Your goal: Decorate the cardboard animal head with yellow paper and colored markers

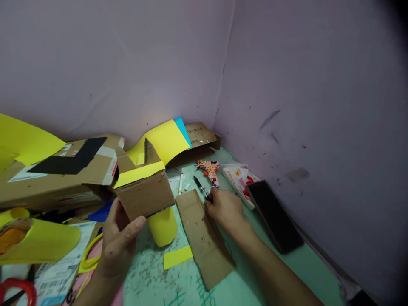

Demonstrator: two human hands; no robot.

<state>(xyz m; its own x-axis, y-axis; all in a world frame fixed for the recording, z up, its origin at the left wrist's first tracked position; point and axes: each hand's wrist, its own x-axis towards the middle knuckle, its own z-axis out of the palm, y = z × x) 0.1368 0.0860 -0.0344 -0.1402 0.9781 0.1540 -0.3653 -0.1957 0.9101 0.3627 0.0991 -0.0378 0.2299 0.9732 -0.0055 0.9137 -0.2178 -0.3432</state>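
Note:
My left hand [118, 238] grips a small cardboard box piece [145, 193] from below, thumb on its front face. Yellow paper covers the top of this piece, and a pointed cardboard flap sticks up from it. My right hand [223, 208] rests with fingers curled at the top edge of a flat cardboard strip [204, 238] on the green table [255, 255]. Its fingertips close on the end of a black pen [200, 185]. A yellow paper roll [163, 226] lies under the held piece.
A dark phone [274, 214] lies to the right by the wall. A patterned paper shape [210, 169], a white marker [180, 182] and printed packets [238, 178] sit behind. Flattened cardboard boxes [60, 174], yellow sheets [164, 142] and a yellow paper scrap [177, 257] crowd the left.

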